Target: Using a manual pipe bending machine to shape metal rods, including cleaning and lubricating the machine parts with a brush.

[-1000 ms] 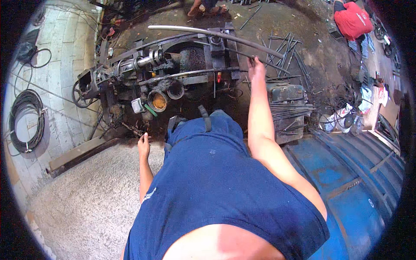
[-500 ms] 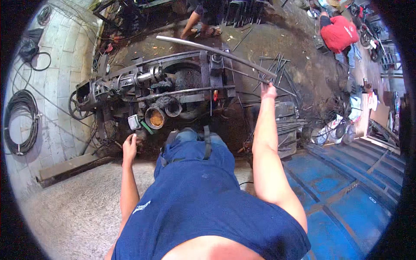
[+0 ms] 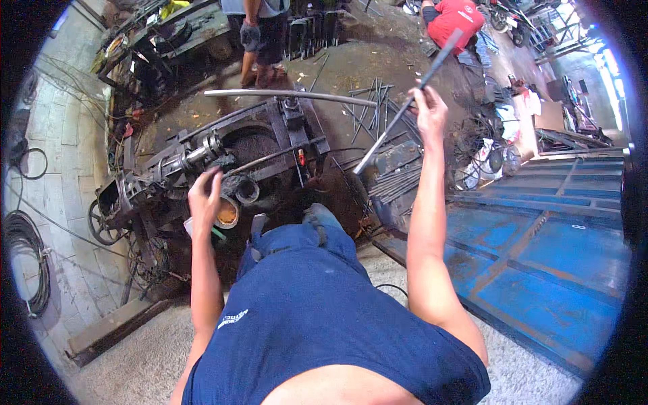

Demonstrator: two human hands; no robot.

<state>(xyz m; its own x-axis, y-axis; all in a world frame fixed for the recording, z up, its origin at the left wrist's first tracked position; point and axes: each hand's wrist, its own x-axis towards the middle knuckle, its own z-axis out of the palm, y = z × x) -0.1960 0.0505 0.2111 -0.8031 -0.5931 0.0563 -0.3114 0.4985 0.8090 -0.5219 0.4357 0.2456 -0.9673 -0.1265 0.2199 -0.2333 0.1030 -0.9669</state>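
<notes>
My right hand (image 3: 430, 116) is raised at the right, its fingers closed on a long thin metal rod (image 3: 391, 129). The rod slants from a pale end near the machine to a darker, blurred end pointing far right. My left hand (image 3: 204, 199) hovers by the near side of a greasy black machine (image 3: 270, 145), fingers raised and apart, nothing visible in them. Beside it sit a metal cup with orange-brown contents (image 3: 228, 214) and a second dark cup (image 3: 247, 192). A pale pipe (image 3: 290, 94) extends across the machine's far end.
Loose rods (image 3: 371, 111) lie scattered on the dirty floor beyond the machine, with a rod stack (image 3: 398, 182) nearer. A blue metal panel (image 3: 526, 250) lies at right. One person stands beyond; another in a red shirt (image 3: 455, 23) crouches far right. Coiled cable (image 3: 27, 263) is at left.
The view has swung right. My right hand has lifted, and its rod now slants away from me. The pale pipe is apart from that hand. My left hand has moved up closer to the cups.
</notes>
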